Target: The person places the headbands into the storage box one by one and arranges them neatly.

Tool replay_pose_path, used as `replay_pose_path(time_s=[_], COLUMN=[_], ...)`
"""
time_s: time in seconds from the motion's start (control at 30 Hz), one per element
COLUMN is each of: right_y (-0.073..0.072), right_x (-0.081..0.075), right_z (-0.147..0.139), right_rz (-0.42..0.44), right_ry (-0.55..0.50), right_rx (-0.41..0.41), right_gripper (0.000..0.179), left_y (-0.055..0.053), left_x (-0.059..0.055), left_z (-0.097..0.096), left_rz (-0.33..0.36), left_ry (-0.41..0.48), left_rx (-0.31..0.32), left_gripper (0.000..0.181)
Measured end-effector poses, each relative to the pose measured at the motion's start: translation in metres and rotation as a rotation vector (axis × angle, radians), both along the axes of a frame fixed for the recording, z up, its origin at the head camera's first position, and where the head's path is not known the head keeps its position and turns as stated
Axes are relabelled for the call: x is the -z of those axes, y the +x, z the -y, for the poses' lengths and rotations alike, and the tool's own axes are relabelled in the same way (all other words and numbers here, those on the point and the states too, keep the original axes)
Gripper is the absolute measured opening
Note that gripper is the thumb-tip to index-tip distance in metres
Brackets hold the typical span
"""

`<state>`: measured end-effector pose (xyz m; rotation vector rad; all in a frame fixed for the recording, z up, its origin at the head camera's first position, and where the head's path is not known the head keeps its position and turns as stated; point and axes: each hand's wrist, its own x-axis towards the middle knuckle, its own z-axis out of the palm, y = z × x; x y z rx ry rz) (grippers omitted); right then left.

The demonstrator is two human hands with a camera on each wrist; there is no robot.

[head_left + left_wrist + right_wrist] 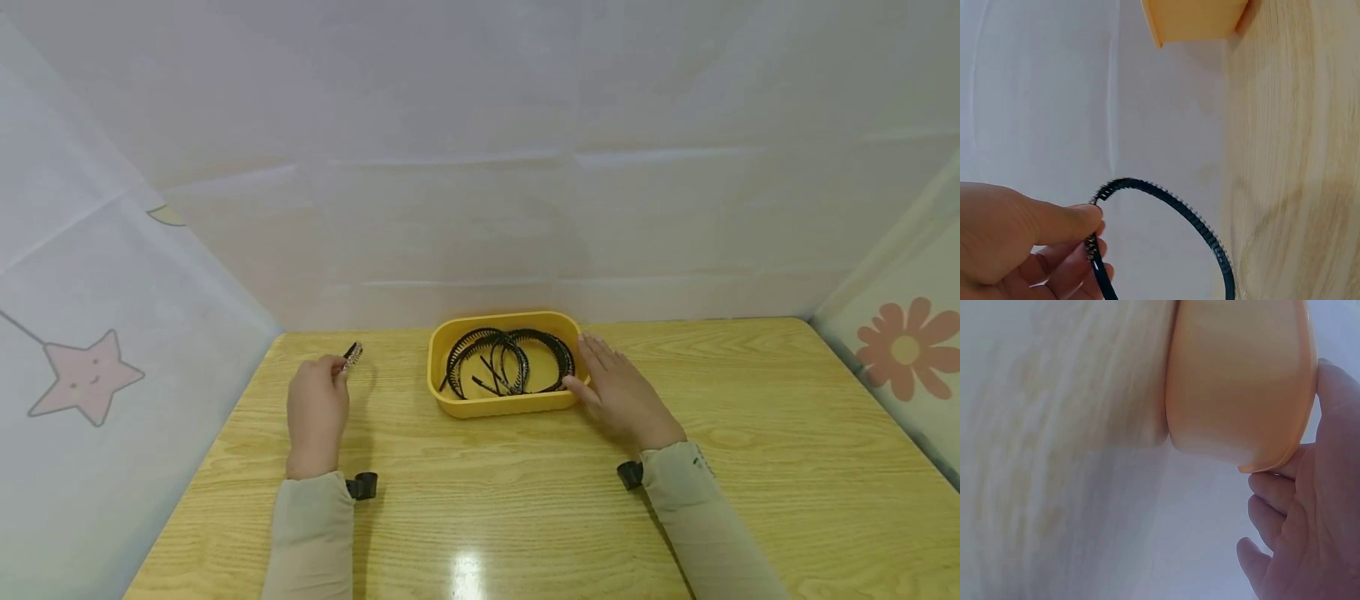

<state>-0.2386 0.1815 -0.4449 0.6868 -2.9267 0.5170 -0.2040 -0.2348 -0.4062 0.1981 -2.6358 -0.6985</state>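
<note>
My left hand [318, 408] pinches a black headband [1179, 203] between thumb and fingers, left of the yellow basket [480, 408]. In the left wrist view the band curves in an arc, its outer edge lined with small sparkling beads. More black toothed headbands [468, 340] lie overlapping inside the basket. At the basket's right end rests my right hand [622, 396], its fingers fairly straight along the rim and the thumb at the near corner. From the right wrist view, the fingertips are right at the rim of the basket [1241, 375].
The wood-grain table [480, 475] ends at a pale wall covering [480, 208] just behind the basket. Side coverings stand left and right, one with a pink star [86, 379], the other with a flower [907, 350]. Both wrists wear a small black device.
</note>
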Motion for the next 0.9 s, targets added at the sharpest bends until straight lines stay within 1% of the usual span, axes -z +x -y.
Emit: replay_pose_path(time_s=[0.07, 0.13, 0.27, 0.37, 0.5, 0.57, 0.67, 0.77, 0.8, 0.9], right_y=[0.000, 0.000, 0.000, 0.000, -0.001, -0.001, -0.001, 0.000, 0.000, 0.001], right_x=[0.000, 0.000, 0.000, 0.000, 0.000, -0.001, -0.001, -0.001, -0.001, -0.001], right_z=[0.000, 0.000, 0.000, 0.000, 0.000, 0.000, 0.000, 0.000, 0.000, 0.000], right_rz=[-0.003, 0.000, 0.011, 0.009, -0.001, -0.005, -0.003, -0.002, -0.001, 0.000], right_ry=[-0.008, -0.014, -0.018, -0.019, -0.017, -0.016, -0.013, -0.023, -0.027, -0.036], right_rx=[-0.004, -0.004, -0.002, -0.003, -0.009, -0.011, -0.012, -0.017, -0.018, -0.018], right_gripper=[0.076, 0.076, 0.077, 0.076, 0.076, 0.076, 0.076, 0.076, 0.076, 0.076], left_y=[-0.001, -0.002, -0.003, -0.004, -0.003, -0.003, -0.002, -0.002, -0.002, -0.003], left_x=[0.000, 0.001, 0.002, 0.000, -0.007, -0.010, -0.014, -0.017, -0.018, -0.021], left_z=[-0.001, -0.001, -0.001, -0.001, -0.002, -0.003, -0.006, -0.010, -0.011, -0.015], left_rz=[-0.043, -0.083, -0.176, -0.239, -0.252, -0.251, -0.264, -0.288, -0.296, -0.319], left_ry=[0.030, 0.077, 0.235, 0.340, 0.461, 0.537, 0.703, 0.955, 1.026, 1.194], left_rx=[-0.007, -0.010, -0.022, -0.050, -0.088, -0.092, -0.061, -0.014, -0.002, 0.031], left_gripper=[0.024, 0.024, 0.026, 0.025, 0.028, 0.029, 0.030, 0.032, 0.032, 0.033])
